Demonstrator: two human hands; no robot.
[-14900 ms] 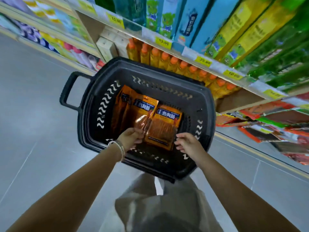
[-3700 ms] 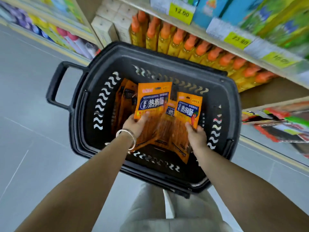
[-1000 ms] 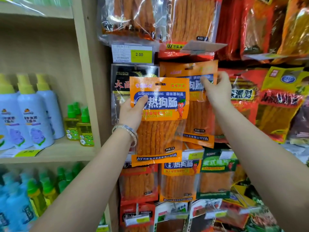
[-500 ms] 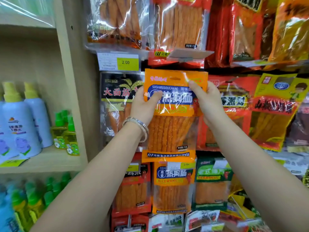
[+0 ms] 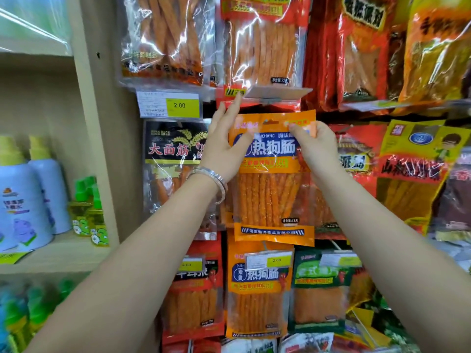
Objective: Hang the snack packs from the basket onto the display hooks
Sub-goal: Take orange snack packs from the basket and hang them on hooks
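From my remote seat I see pale blue bottles [image 5: 23, 200] and small green-capped bottles [image 5: 88, 212] on a wooden shelf [image 5: 63, 253], left of a yellow 2.00 price tag [image 5: 169, 105].

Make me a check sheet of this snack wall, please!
surface: no table; hanging snack packs beside a wooden shelf post.
job's things: orange snack pack held up under a tipped-up tag holder; hook hidden; basket not seen.
clutter: yellow 2.00 price tag, black snack pack.
grippers: left hand holds the pack's left side, thumb on front; right hand pinches its top right corner.
cables: nothing seen.
surroundings: spray bottles and small green-capped bottles on the shelf.
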